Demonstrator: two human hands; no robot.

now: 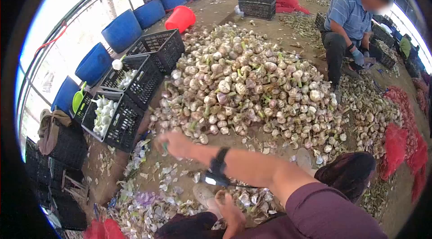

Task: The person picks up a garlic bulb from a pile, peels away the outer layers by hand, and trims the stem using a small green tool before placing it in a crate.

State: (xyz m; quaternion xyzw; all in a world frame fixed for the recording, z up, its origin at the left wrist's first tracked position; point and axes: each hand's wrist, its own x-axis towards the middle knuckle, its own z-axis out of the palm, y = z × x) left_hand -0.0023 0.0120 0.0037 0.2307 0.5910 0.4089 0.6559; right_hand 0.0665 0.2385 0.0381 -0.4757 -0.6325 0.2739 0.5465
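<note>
My right hand (174, 144), blurred by motion, reaches out to the left over the ground in front of the garlic pile (243, 86). Its fingers look curled, and a small green thing shows at them that I cannot make out. A black band circles that wrist. Low in the view, my left hand (231, 214) is by my knee, fingers partly stretched and nothing visible in them. One white garlic bulb (118, 64) appears above a black crate (146, 81) with trimmed bulbs in it. A nearer black crate (121, 122) also holds white bulbs.
Blue barrels (121, 31) line the left side, near a red bucket (181, 18). Peeled skins (153, 207) litter the ground around my feet. Another person (351, 23) sits at the right beside the pile. Red mesh bags (396, 149) lie at the right.
</note>
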